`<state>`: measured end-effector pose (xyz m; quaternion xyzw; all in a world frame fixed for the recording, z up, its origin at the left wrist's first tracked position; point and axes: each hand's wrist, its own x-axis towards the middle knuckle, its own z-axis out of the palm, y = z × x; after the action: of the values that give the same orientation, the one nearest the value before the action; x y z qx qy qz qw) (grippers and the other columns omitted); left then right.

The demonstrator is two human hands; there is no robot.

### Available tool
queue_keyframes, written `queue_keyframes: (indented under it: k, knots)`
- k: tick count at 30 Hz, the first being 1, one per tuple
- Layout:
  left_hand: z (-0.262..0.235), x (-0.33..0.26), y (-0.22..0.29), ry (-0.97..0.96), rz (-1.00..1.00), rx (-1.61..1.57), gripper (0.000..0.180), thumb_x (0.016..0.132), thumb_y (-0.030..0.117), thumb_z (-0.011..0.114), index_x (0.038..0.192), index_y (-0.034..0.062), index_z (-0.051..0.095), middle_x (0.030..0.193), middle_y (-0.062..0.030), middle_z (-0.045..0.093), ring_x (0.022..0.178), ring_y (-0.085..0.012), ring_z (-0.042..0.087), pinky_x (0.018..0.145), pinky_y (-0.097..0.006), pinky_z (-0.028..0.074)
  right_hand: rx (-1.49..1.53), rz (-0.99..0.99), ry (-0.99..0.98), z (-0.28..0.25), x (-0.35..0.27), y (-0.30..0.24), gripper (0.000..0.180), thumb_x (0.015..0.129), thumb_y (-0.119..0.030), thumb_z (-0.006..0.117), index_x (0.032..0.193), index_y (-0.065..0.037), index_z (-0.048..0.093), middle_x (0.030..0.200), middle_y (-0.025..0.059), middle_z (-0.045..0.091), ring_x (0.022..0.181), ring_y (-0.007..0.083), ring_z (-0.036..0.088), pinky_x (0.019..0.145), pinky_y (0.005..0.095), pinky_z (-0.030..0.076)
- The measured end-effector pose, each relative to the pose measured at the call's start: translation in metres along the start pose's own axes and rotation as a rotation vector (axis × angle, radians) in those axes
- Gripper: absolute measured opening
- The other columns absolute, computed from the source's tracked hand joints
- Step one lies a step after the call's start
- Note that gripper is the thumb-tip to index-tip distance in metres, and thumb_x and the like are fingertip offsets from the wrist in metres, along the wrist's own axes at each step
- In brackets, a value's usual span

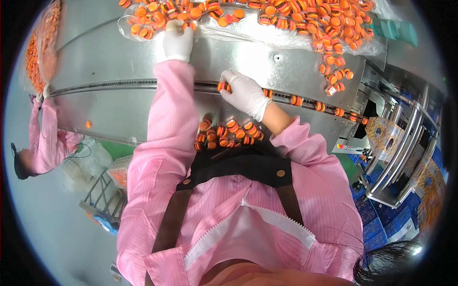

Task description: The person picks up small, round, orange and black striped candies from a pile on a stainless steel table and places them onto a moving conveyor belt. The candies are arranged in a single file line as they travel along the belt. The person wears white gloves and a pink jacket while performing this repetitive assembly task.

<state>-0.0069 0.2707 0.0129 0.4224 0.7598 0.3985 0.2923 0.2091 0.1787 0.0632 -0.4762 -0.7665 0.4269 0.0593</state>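
Burger-shaped candies in clear wrap, orange with dark and red layers, form a large pile along the far side of the metal table. At the pile's left part, my gloved left hand has its fingers curled in among the candies; what they hold is hidden. Over the narrow conveyor channel, my gloved right hand pinches a burger-shaped candy between thumb and fingers. To the right of it, a row of spaced candies sits in the channel. Several more candies lie against my dark apron.
Clear plastic film lies under the pile. At far left, another person in pink holds a big bag of candies. A packaging machine with metal rollers and printed film stands at right. One loose candy is at left.
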Motion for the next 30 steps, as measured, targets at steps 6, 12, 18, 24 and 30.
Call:
queue_keyframes:
  k: [6, 12, 18, 24, 30]
  knots:
    - [-0.062, -0.071, 0.012, -0.271, -0.224, -0.469, 0.026, 0.086, 0.001, 0.054, 0.111, 0.005, 0.059, 0.091, -0.004, 0.064, 0.069, -0.0084, 0.057, 0.061, -0.022, 0.046, -0.215, 0.085, -0.068, -0.006, -0.012, 0.011, 0.023, 0.085, -0.022, 0.059, 0.099, -0.004, 0.059, 0.097, 0.0197, 0.058, 0.086, 0.0373, 0.062, 0.078, 0.0445, 0.052]
    - [-0.055, -0.136, -0.024, -0.507, -0.349, -0.282, 0.031, 0.085, 0.003, 0.054, 0.115, 0.0051, 0.062, 0.089, -0.0071, 0.064, 0.07, -0.011, 0.058, 0.064, -0.024, 0.048, -0.136, 0.039, 0.268, -0.048, 0.018, 0.026, 0.031, 0.089, -0.027, 0.06, 0.111, -0.006, 0.057, 0.108, 0.0191, 0.056, 0.094, 0.0371, 0.063, 0.08, 0.0448, 0.053]
    - [-0.031, -0.153, 0.015, -0.51, -0.039, 0.425, 0.03, 0.081, 0.018, 0.069, 0.108, 0.0051, 0.062, 0.098, -0.0168, 0.062, 0.079, -0.0265, 0.064, 0.074, -0.034, 0.052, -0.291, 0.106, 0.407, -0.078, 0.103, 0.015, 0.03, 0.091, -0.025, 0.058, 0.115, -0.008, 0.056, 0.107, 0.019, 0.059, 0.096, 0.0374, 0.062, 0.081, 0.0456, 0.051]
    - [-0.053, -0.058, 0.04, 0.036, 0.247, 0.464, 0.044, 0.075, 0.027, 0.076, 0.11, 0.005, 0.061, 0.109, -0.0228, 0.057, 0.101, -0.0374, 0.059, 0.088, -0.043, 0.049, -0.223, 0.095, 0.427, -0.066, 0.114, 0.036, 0.024, 0.087, -0.024, 0.061, 0.103, -0.006, 0.058, 0.1, 0.0193, 0.058, 0.089, 0.0366, 0.062, 0.079, 0.0434, 0.051]
    - [-0.053, 0.019, -0.007, -0.073, 0.427, 0.777, 0.037, 0.076, 0.023, 0.073, 0.108, 0.0091, 0.061, 0.121, -0.0232, 0.05, 0.099, -0.0409, 0.058, 0.084, -0.045, 0.051, 0.332, 0.014, 0.263, -0.042, 0.031, 0.008, 0.01, 0.082, -0.011, 0.059, 0.089, -0.007, 0.056, 0.093, 0.0188, 0.054, 0.082, 0.0342, 0.057, 0.077, 0.0408, 0.049]
